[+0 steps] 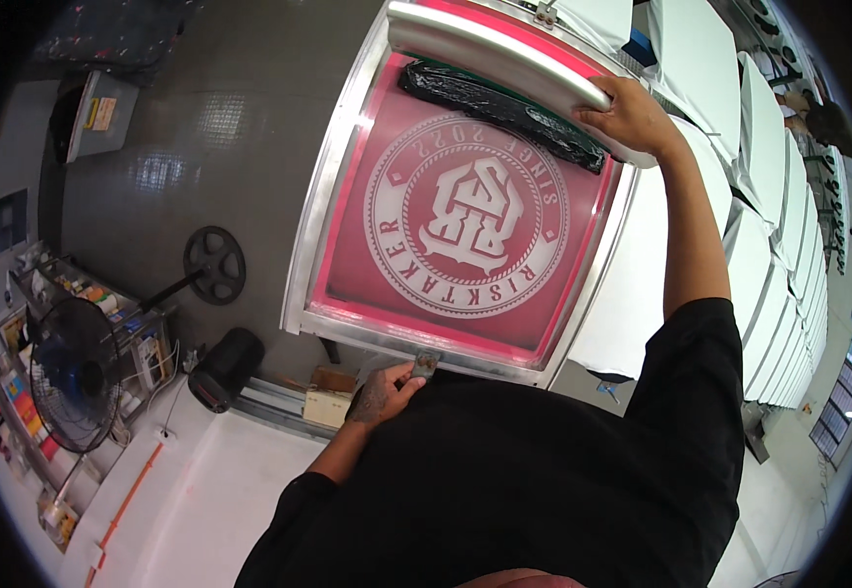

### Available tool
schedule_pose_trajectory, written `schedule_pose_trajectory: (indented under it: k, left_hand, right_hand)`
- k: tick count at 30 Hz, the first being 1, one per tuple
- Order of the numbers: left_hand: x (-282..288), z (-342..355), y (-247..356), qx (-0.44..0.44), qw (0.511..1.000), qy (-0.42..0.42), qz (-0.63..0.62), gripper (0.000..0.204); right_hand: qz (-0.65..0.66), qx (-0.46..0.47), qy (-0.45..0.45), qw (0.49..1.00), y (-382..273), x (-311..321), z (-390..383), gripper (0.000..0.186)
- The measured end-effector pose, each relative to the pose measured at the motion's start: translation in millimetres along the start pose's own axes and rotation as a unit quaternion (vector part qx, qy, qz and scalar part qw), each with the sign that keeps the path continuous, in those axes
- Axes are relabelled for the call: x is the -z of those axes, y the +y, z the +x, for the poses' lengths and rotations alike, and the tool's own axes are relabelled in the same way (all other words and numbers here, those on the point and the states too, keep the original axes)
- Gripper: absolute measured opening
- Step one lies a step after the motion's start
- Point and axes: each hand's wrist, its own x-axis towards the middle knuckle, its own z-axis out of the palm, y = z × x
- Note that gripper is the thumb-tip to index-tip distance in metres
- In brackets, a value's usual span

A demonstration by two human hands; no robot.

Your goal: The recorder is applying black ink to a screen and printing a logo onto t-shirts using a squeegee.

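Observation:
A screen-printing frame (299,240) with silver metal sides and pink-red mesh lies before me. A round pale emblem with a lettered ring (470,214) shows in the mesh. Along its far side, a thick band of glossy black ink (500,113) lies beside a long silver squeegee (495,49). My right hand (632,120) is wrapped around the squeegee's right end. Close to my body, my left hand (385,394) pinches a small worn metal bracket (425,365) at the frame's near edge; some of its fingers are hidden.
White fabric-covered boards (759,225) run in rows along the right, with another person (823,122) beyond them. On the left stand a black fan (75,375), a shelf of containers (14,392) and a black wheel-shaped base (214,267). A small box (330,397) sits by my left hand.

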Motion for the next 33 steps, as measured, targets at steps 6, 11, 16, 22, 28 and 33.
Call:
schedule_pose_trajectory:
  k: [6,11,16,22,28,33]
  left_hand:
    - [6.1,4.9,7.0,0.005,0.999,-0.041,0.018,0.031]
    - [5.0,7.7,5.0,0.023,0.999,-0.032,0.000,0.028]
    - [5.3,7.7,0.2,0.004,0.998,-0.029,0.054,0.025]
    - [-0.7,6.0,-6.7,0.020,0.999,-0.019,0.031,0.025]
    - [-3.3,7.4,-14.9,-0.010,1.000,-0.012,0.005,0.025]
    - [-5.6,4.7,-20.2,0.014,1.000,-0.005,-0.002,0.027]
  right_hand:
    - [-0.059,-0.017,-0.033,0.998,-0.5,-26.6,11.3,0.046]
    - [-0.085,-0.024,0.002,0.996,-9.3,-41.5,18.7,0.045]
    - [-0.079,-0.022,0.001,0.997,-20.9,-32.8,17.9,0.049]
    - [-0.045,-0.020,-0.005,0.999,-8.6,17.0,7.1,0.044]
    - [-0.089,-0.017,-0.017,0.996,-8.3,-5.4,15.1,0.052]
    - [-0.058,-0.032,0.006,0.998,-2.9,-32.5,21.9,0.051]
